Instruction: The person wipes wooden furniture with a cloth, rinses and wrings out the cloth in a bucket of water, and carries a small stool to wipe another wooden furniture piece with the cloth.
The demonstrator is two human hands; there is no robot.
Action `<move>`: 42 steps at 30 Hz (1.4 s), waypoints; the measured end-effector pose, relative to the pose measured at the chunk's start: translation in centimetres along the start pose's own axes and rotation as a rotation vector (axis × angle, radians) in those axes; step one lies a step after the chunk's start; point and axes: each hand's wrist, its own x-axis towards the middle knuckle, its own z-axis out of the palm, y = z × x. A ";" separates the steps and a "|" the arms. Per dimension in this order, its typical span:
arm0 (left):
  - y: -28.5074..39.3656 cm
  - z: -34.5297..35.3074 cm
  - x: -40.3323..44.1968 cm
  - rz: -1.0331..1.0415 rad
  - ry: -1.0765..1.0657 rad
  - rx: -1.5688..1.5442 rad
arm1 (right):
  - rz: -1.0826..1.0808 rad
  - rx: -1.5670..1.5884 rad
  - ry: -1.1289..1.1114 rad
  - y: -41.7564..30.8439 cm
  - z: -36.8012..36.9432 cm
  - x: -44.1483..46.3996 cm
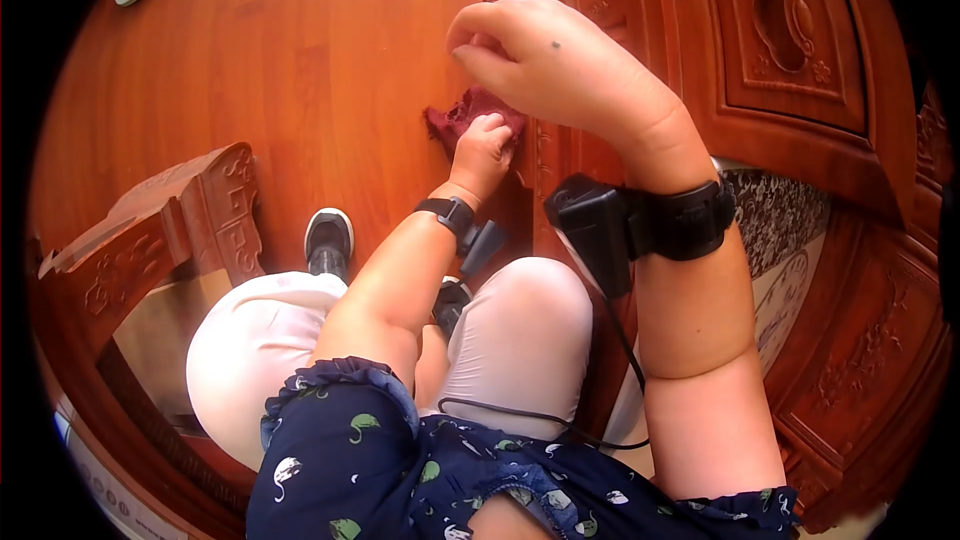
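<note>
A dark red cloth [455, 125] with ragged, fuzzy edges is bunched against the low carved side of the wooden furniture. My left hand [483, 150] is closed on it, knuckles up, with the cloth spreading past the fingers. Higher and nearer the camera, my right hand [545, 55] is raised with its wrist bent and its fingers curled in towards the thumb. Nothing shows in its grip. It hides part of the cloth and of the carved wood behind it.
Carved wooden furniture with a drawer front [790, 25] stands on the right. A carved wooden chair or stool [200, 205] is at the left. My knees and dark shoes [329, 240] are below, over the wooden floor [240, 70]. A black cable [625, 340] runs from my right wrist device [600, 230].
</note>
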 end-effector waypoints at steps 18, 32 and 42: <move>-0.7 0.6 1.1 -0.966 0.114 -1.044 | -0.005 0.049 0.023 0.3 0.1 -0.2; -1.0 2.1 3.3 -0.871 0.029 -0.524 | -0.001 0.046 0.022 0.1 0.0 -0.2; -1.2 0.6 2.2 -0.206 -0.028 -0.217 | 0.001 0.039 -0.002 0.2 -0.1 -0.1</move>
